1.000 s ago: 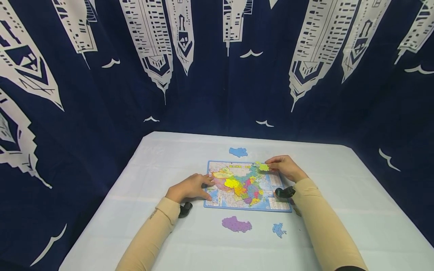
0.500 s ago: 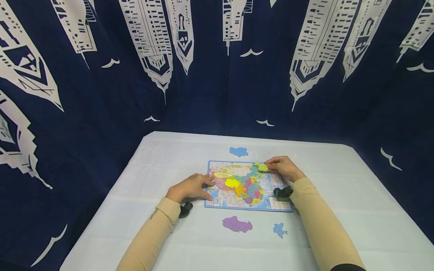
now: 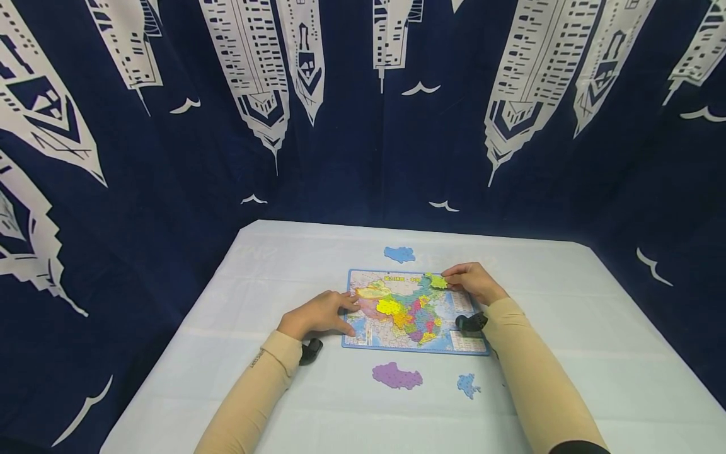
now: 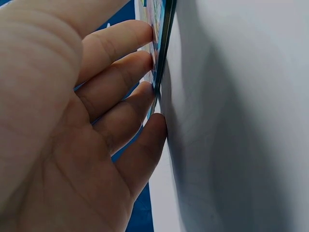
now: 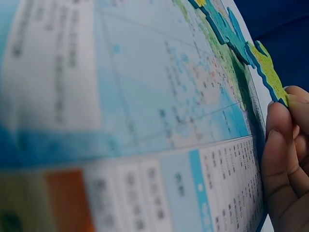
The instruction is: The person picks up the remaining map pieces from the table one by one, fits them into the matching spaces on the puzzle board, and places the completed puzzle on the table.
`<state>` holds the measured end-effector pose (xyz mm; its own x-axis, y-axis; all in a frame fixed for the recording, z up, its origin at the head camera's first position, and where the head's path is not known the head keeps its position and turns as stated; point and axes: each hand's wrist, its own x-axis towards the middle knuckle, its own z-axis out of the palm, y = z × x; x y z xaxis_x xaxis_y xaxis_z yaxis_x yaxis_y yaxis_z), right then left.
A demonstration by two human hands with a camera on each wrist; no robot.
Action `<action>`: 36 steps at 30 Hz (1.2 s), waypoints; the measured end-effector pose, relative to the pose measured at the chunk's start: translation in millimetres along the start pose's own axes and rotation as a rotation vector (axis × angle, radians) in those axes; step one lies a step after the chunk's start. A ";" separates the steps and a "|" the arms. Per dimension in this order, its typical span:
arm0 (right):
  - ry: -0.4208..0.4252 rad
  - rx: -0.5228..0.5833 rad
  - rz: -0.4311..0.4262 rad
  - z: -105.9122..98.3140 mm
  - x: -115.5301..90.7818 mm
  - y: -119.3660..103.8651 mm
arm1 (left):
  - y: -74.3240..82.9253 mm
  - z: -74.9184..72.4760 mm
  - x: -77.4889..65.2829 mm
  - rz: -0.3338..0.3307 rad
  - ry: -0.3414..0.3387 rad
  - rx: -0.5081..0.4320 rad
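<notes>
A map puzzle board (image 3: 391, 343) with a blue rim lies on the table, many coloured pieces set in its middle. At its upper right corner my right hand (image 3: 479, 284) pinches a yellow-green puzzle piece (image 3: 438, 281) between thumb and fingers. In the right wrist view this piece (image 5: 269, 72) is tilted above the board, its near edge close to the teal pieces (image 5: 227, 34). My left hand (image 3: 320, 315) rests on the board's left edge with spread fingers. The left wrist view shows its fingertips (image 4: 142, 60) touching the board's edge (image 4: 165, 41).
A blue piece (image 3: 399, 255) lies beyond the board. Nearer are a purple piece (image 3: 397, 376) and a small blue piece (image 3: 468, 385). The white-covered table (image 3: 283, 252) ends at a dark blue curtain (image 3: 340, 157) with a white building print.
My right hand has shifted slightly left and down with the yellow-green piece, closer to the teal pieces. The left hand holds its place on the board.
</notes>
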<state>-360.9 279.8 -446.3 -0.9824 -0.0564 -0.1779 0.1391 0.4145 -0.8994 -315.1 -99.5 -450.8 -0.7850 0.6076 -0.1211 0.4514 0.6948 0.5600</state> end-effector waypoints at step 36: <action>0.021 0.009 0.050 5.5 6.6 3.8 | 0.2 -0.5 0.9 -0.006 -0.001 -0.009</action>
<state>-366.2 276.0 -453.1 -0.9765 -0.0166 -0.2147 0.1894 0.4079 -0.8931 -316.0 -99.1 -450.4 -0.7872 0.6037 -0.1258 0.4425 0.6950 0.5667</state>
